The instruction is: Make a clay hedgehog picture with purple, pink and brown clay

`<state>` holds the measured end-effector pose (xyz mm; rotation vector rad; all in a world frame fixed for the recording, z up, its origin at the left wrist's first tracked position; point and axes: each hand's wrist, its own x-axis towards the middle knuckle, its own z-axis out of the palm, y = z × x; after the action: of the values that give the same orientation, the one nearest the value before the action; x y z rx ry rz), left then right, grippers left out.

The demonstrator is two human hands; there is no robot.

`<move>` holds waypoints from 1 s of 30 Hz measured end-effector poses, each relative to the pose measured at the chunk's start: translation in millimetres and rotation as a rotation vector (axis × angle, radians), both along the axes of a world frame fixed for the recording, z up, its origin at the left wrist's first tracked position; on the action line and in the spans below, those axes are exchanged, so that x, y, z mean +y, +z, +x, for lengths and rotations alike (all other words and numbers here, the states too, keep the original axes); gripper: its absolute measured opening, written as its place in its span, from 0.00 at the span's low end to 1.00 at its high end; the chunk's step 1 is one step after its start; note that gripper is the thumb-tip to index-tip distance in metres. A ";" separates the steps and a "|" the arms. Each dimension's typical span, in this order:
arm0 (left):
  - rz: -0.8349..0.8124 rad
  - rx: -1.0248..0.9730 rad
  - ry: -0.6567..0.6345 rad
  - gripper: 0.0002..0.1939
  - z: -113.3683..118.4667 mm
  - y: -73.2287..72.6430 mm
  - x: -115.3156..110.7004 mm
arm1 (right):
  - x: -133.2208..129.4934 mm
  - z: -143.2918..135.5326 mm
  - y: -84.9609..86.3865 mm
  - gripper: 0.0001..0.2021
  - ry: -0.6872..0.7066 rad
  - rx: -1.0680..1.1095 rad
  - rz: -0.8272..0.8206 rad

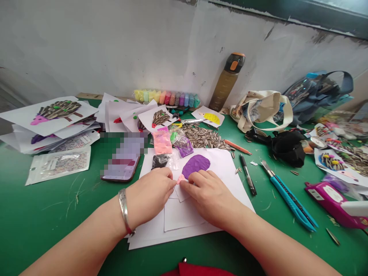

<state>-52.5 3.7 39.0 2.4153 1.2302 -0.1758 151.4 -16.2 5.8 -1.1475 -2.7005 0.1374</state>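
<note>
A flattened purple oval of modelling clay (pixel 196 166) lies on white paper (pixel 184 219) in front of me. At its lower left edge sits a small lump of pink modelling clay (pixel 180 178). My left hand (pixel 156 191), with a silver bangle at the wrist, has its fingers drawn together at the lump's left side. From the right, my right hand (pixel 208 191) presses curled fingers against the same pink lump. Just beyond are packets of pink clay (pixel 162 141), black clay (pixel 160 161) and purple clay (pixel 184 146). The undersides of my fingers are hidden.
Sunflower seeds (pixel 205 137) are heaped behind the paper. A phone (pixel 122 163) and stacked hedgehog pictures (pixel 57 111) lie left. To the right are a pen (pixel 247 174), a blue utility knife (pixel 290 199) and a magenta box (pixel 336 203). A brown bottle (pixel 227 82) leans on the wall.
</note>
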 end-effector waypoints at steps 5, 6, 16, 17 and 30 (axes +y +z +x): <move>0.010 0.007 0.003 0.20 1.3 0.5 -0.8 | -1.0 -0.4 -0.6 0.14 -0.032 -0.012 -0.009; 0.010 0.010 0.003 0.20 1.4 0.7 -0.9 | -1.0 -0.1 -0.5 0.14 -0.037 -0.014 -0.012; 0.016 0.006 -0.012 0.19 1.1 0.5 -0.8 | -5.2 2.1 6.4 0.16 -0.003 -0.117 -0.026; 0.016 0.004 -0.006 0.18 1.1 0.8 -1.0 | -5.8 3.7 8.9 0.16 0.011 -0.129 -0.037; -0.012 -0.011 0.020 0.20 2.1 3.1 -0.8 | -2.3 3.1 8.5 0.18 -0.025 -0.090 -0.121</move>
<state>-50.3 2.8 42.1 2.3900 1.2442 -0.1629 154.6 -18.6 14.4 -1.2494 -2.7890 0.2542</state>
